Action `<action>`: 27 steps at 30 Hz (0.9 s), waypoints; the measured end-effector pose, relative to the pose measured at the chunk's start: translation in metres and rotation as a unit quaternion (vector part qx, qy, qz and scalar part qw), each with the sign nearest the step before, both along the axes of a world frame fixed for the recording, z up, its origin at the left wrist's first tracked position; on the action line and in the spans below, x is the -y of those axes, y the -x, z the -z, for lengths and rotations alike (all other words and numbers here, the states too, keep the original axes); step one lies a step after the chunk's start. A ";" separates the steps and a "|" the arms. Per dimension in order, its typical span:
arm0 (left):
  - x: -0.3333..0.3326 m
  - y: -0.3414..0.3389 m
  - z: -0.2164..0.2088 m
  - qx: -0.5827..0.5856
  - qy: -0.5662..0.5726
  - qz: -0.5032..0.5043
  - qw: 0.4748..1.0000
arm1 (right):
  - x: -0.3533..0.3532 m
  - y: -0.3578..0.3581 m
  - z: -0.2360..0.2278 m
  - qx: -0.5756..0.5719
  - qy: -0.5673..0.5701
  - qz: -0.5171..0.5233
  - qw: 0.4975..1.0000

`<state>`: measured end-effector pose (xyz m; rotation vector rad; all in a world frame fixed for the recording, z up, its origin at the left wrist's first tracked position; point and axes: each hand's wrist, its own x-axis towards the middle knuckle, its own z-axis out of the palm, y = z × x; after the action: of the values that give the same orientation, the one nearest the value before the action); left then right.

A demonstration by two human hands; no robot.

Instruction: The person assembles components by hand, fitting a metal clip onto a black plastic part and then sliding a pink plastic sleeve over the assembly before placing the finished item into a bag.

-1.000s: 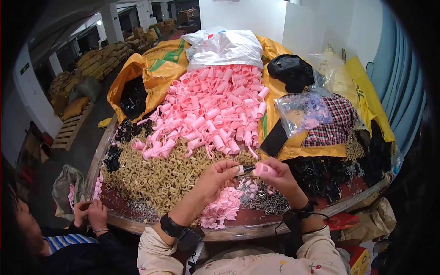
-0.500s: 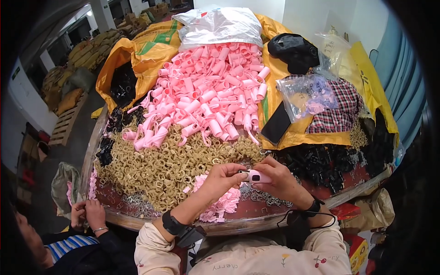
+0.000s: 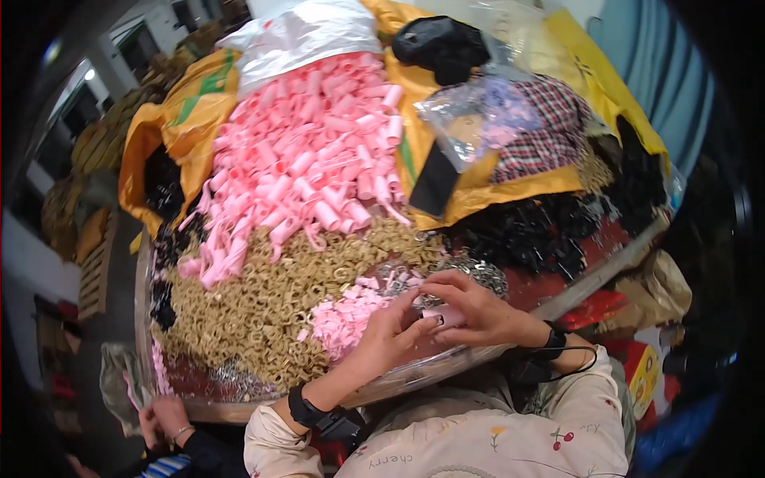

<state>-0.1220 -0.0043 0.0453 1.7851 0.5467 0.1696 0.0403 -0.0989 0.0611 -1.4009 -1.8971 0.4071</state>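
Over the near edge of the table, my right hand (image 3: 486, 313) is closed round a short pink plastic tube (image 3: 450, 317). My left hand (image 3: 392, 331) meets it from the left, with thumb and fingers bent at the tube's end. A small dark and metallic bit (image 3: 435, 319) shows at the left thumb tip; its kind is too small and blurred to tell. Just beyond my hands lie a heap of small pink plastic pieces (image 3: 347, 319) and a pile of silvery metal clips (image 3: 482, 275).
Tan plastic buckles (image 3: 247, 319) spread across the table's left half. Behind them rises a large heap of pink tubes (image 3: 307, 151). Black parts (image 3: 526, 235), a phone (image 3: 434, 182) and a checked cloth (image 3: 550, 127) lie to the right. Another person's hands (image 3: 167, 418) are at the lower left.
The view has turned, shifting the table's contents leftward and upward. My hands are lower, closer to the table edge. The tube is now more covered by my right fingers.
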 end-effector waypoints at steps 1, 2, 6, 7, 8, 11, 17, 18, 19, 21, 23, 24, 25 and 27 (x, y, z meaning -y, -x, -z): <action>0.007 -0.005 0.006 0.063 0.131 0.006 0.989 | 0.010 -0.005 -0.004 0.001 0.000 0.019 1.000; 0.015 -0.011 0.013 0.119 0.263 0.012 0.957 | 0.023 -0.012 -0.008 -0.014 0.030 -0.031 0.999; 0.048 -0.045 0.012 0.131 0.372 0.132 0.909 | 0.081 -0.024 -0.024 -0.062 0.102 -0.109 0.987; 0.060 -0.055 0.010 0.116 0.360 0.183 0.908 | 0.100 -0.023 -0.027 -0.078 0.112 -0.092 0.986; 0.074 -0.064 0.006 0.114 0.363 0.194 0.904 | 0.119 -0.022 -0.030 -0.094 0.123 -0.075 0.985; 0.122 -0.090 -0.002 0.103 0.414 0.247 0.870 | 0.179 -0.019 -0.046 -0.121 0.175 0.070 0.975; 0.209 -0.129 -0.003 -0.019 0.461 0.353 0.814 | 0.268 0.015 -0.051 0.003 0.097 0.351 0.931; 0.227 -0.136 0.001 -0.010 0.439 0.357 0.824 | 0.279 0.017 -0.049 -0.001 0.096 0.346 0.933; 0.247 -0.141 0.006 -0.003 0.420 0.364 0.831 | 0.291 0.021 -0.048 0.005 0.087 0.392 0.916; 0.279 -0.149 0.016 -0.008 0.439 0.363 0.822 | 0.312 0.025 -0.043 0.019 0.064 0.476 0.877; 0.298 -0.154 0.025 -0.013 0.476 0.364 0.800 | 0.328 0.023 -0.034 -0.002 0.087 0.488 0.869; 0.298 -0.157 0.027 -0.014 0.475 0.357 0.804 | 0.336 0.020 -0.029 -0.016 0.109 0.504 0.857; 0.293 -0.160 0.027 0.030 0.327 0.418 0.847 | 0.344 0.016 -0.023 -0.030 0.130 0.518 0.845; 0.274 -0.166 0.021 0.113 0.006 0.505 0.856 | 0.378 0.008 -0.001 0.023 0.190 0.510 0.838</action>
<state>0.0442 -0.2783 0.0242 1.7892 -0.5922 -0.3538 0.0324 -0.4770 0.0616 -2.4467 -0.8602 0.2004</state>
